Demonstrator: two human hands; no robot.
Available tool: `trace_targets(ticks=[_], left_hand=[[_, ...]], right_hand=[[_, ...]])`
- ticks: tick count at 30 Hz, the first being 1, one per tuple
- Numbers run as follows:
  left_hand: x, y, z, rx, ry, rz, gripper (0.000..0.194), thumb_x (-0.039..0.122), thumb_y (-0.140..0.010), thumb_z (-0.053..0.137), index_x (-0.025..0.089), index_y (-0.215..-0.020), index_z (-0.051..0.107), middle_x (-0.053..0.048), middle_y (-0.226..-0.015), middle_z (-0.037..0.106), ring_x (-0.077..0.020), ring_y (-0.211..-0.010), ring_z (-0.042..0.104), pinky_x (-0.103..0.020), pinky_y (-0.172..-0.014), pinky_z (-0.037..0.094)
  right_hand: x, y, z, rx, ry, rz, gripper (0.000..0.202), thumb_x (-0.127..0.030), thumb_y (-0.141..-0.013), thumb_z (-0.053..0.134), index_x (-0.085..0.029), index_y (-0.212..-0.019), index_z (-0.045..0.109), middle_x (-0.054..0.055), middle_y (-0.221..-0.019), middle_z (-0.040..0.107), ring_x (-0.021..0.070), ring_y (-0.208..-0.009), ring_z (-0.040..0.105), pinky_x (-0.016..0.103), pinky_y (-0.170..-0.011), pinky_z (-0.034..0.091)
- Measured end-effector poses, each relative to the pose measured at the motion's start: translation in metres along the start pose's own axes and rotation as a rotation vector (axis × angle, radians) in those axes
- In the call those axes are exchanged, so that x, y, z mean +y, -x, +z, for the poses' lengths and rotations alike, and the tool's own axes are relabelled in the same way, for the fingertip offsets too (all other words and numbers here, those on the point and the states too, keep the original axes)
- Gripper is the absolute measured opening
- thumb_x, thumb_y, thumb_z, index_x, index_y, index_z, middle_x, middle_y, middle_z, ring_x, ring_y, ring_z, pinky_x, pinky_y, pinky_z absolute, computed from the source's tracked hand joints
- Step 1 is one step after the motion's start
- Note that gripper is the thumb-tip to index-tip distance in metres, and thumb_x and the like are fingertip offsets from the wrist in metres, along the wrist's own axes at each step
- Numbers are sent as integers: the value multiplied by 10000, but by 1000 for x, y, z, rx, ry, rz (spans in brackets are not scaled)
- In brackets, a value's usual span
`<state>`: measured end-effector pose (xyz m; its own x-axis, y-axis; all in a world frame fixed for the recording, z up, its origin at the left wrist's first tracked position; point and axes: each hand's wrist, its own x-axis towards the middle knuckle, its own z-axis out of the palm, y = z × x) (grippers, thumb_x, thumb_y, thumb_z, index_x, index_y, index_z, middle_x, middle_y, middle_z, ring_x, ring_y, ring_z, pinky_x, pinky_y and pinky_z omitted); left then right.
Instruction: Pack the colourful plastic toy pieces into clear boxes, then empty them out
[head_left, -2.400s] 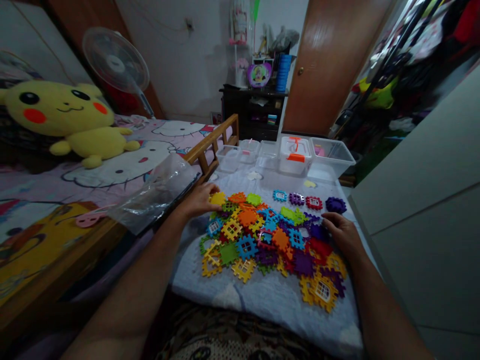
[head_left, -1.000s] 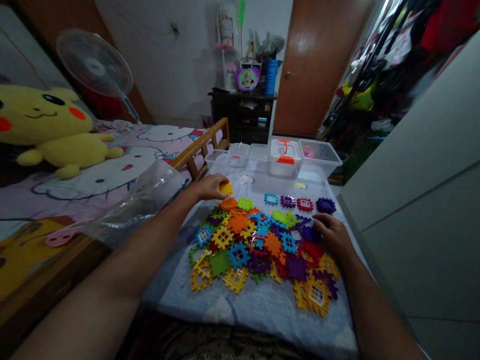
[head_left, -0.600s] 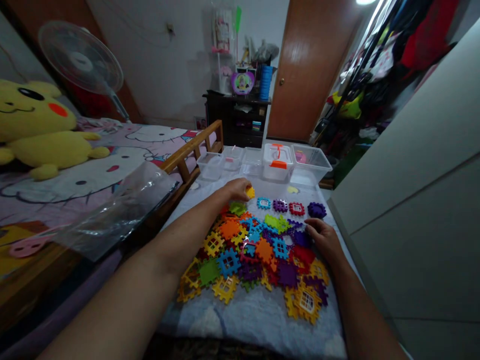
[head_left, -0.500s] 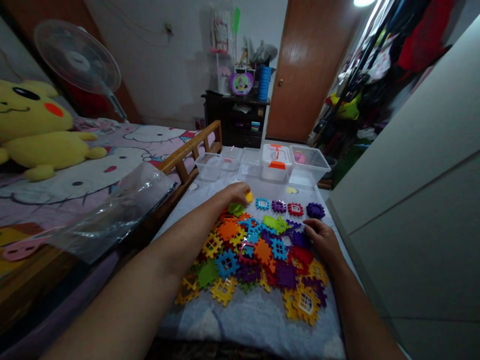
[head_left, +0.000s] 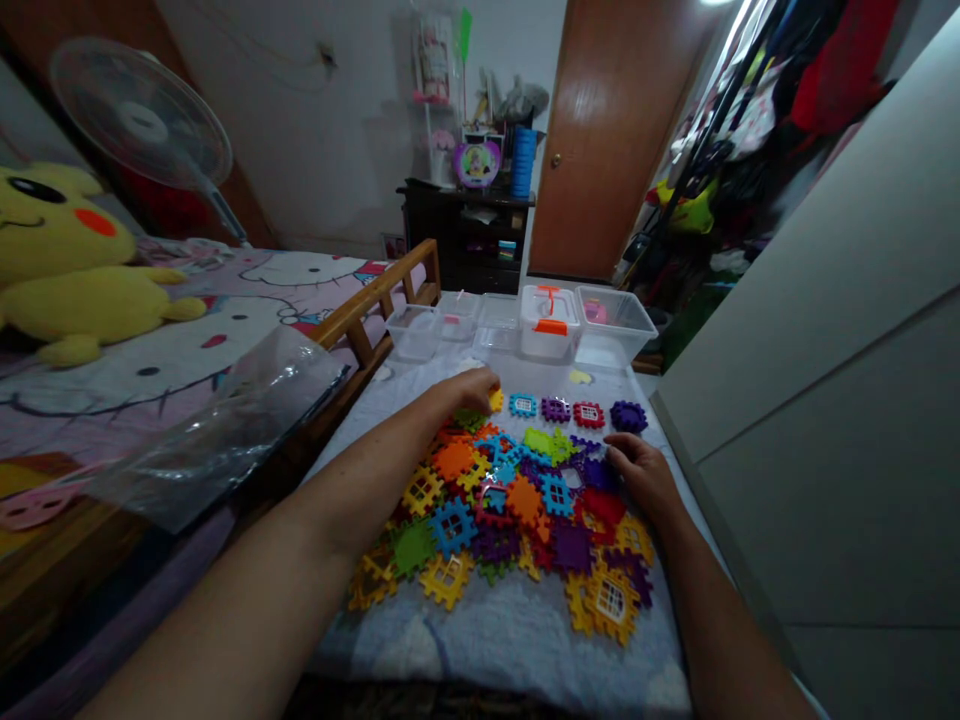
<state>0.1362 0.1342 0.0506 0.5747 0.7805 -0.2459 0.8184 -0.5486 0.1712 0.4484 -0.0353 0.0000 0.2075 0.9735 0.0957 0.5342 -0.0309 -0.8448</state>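
Note:
My left hand [head_left: 474, 385] is closed at the far left edge of the pile, its fingers on a yellow toothed plastic building tile [head_left: 496, 400], partly hidden by them. In line to its right lie a blue window tile [head_left: 523, 405], a purple window tile [head_left: 556, 409], a red window tile [head_left: 589, 414] and a dark purple stack of tiles [head_left: 628, 416]. Beside the pile's right edge, my right hand [head_left: 643, 472] has its thumb and forefinger apart, near purple tiles [head_left: 600, 474]. Many mixed tiles, such as an orange tile [head_left: 524, 500], spread over the cloth between my arms.
Clear plastic boxes [head_left: 415, 335] stand along the far end of the cloth [head_left: 495, 640], one a lidded box with orange clips [head_left: 550, 338]. A wooden bed rail [head_left: 375, 305] runs on the left. A white cabinet [head_left: 840, 400] borders the right.
My left hand and the yellow tile have shifted very slightly nearer the row. The whole view has moved a little; my right hand stays beside the pile.

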Motion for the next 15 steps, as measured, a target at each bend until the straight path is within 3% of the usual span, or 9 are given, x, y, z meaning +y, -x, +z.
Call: trace_targets(ticks=[7,12,15], left_hand=[[-5,11,-5,74,49,-43,744,333,-643,777,150,-1327,547,-125,-1361,584,-254,-1216,575,-271,-982,463],[-10,43,-5,80,52,-148,495,368,-751,680,141,-1184,605,-131,-1239,651,-258,-1096,629,-294,-895,488],[-7,61,-2,27,32,-196,500,430,-730,703,160,-1144,623,-117,-1152,701,-266,-991,658,-303,-794,495]], right_hand=[[2,-1,0,7,-13,-1,372,-486,-750,622,-191,-953,723,72,-872,745,236,-781,669,359,-735,513],[2,-1,1,-2,1,-8,371,-490,-756,618,-191,-949,724,62,-830,737,227,-742,662,352,-704,505],[0,-1,1,7,13,-27,361,-494,-757,614,-196,-928,725,63,-834,744,229,-746,666,348,-696,504]])
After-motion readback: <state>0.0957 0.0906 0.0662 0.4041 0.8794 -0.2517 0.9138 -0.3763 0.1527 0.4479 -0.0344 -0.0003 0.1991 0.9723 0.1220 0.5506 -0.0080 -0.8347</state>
